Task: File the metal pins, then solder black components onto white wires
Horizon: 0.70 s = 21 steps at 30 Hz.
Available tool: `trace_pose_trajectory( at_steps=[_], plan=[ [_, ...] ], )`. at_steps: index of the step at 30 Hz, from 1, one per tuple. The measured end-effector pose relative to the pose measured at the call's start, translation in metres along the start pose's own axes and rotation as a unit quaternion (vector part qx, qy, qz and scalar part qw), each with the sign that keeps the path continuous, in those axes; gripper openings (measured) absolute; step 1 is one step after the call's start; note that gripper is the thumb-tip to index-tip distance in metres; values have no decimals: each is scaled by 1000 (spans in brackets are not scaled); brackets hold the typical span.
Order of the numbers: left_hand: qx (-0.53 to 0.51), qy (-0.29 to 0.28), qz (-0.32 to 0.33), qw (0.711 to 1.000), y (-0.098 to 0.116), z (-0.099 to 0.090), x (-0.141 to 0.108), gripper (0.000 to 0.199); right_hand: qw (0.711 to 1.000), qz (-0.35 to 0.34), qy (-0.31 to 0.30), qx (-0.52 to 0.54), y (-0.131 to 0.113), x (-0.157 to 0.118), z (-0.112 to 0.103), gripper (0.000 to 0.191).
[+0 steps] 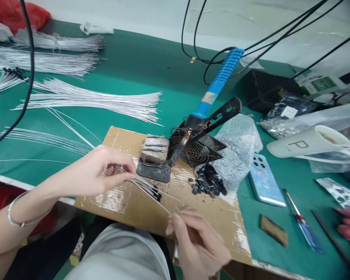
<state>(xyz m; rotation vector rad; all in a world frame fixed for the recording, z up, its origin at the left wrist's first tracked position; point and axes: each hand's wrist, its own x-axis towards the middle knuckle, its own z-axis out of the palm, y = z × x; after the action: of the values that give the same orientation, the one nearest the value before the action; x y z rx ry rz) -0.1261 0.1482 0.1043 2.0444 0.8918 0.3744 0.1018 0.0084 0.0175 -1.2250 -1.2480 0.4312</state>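
My left hand point(107, 171) pinches a small bunch of thin white wires point(144, 184) above the cardboard sheet. Several of these have black pieces point(156, 193) at their ends. My right hand point(198, 241), somewhat blurred, is closed at the fingertips near the front edge of the cardboard. One wire strand point(163, 208) runs from the bunch to those fingertips. Beyond the hands, a stone-like block point(155, 149) with dark strips on top sits on a dark flat plate point(160, 175). A heap of small black square pieces point(208, 181) lies to the right.
A blue-handled soldering iron point(221, 77) leans over a black fan point(194, 149). Bundles of white wires point(105, 99) lie at the left. Bubble wrap point(239, 144), a phone point(266, 181), a screwdriver point(301, 223) and a white mug point(309, 142) are on the right. Black cables hang overhead.
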Motion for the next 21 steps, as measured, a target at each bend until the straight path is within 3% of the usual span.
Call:
trace_pose_trajectory(
  at_steps=[4,7,15,21],
  plan=[
    [-7,-4,-4,1000,3,11,-3,20,987,136,15,85,5,-6,8,16],
    [-27,-11,-22,999,4,15,-4,20,973,175,21,152,11,-7,9,14],
    [-83,-43,-45,995,0,17,0,18,964,180,2,195,13,0,7,17],
    [2,-18,-55,998,4,27,-4,13,994,94,-39,43,7,5,1,17]
  ],
)
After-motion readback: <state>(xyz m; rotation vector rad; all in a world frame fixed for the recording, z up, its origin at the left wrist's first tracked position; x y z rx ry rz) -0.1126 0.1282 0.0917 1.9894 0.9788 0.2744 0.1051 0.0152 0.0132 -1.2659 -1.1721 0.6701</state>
